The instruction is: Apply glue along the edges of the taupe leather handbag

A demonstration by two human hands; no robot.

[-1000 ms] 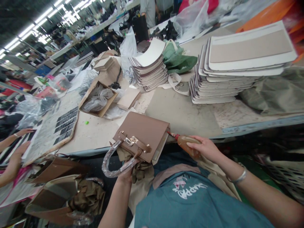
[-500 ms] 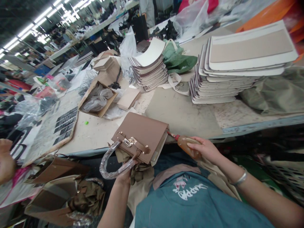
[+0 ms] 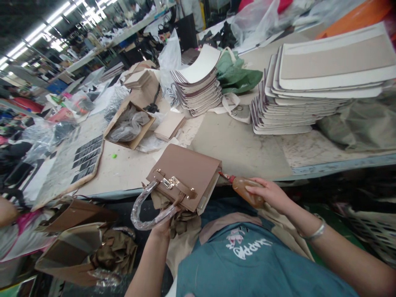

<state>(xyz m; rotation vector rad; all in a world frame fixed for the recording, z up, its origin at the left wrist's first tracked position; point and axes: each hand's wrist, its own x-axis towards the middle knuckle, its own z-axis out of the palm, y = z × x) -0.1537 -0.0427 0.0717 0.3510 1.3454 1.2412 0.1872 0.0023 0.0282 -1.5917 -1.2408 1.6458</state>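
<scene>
As the left hand (image 3: pixel 163 226) grips a brown handbag (image 3: pixel 190 165) by its handle side at the near edge of the worktop (image 3: pixel 130 175), the right hand (image 3: pixel 270 194), wrapped round an amber bottle (image 3: pixel 246 189), angles its long axis leftward, nozzle (image 3: pixel 225 176) at the handbag's far right corner, contact unclear.

The bag (image 3: pixel 193 163) looks like smooth, dull leather; its clasp (image 3: pixel 171 182), shiny metal. Shiny, crinkly plastic wraps the handle (image 3: pixel 135 212). The bottle (image 3: pixel 247 192) looks like smooth plastic, the apron (image 3: pixel 222 266) like dull cloth.
</scene>
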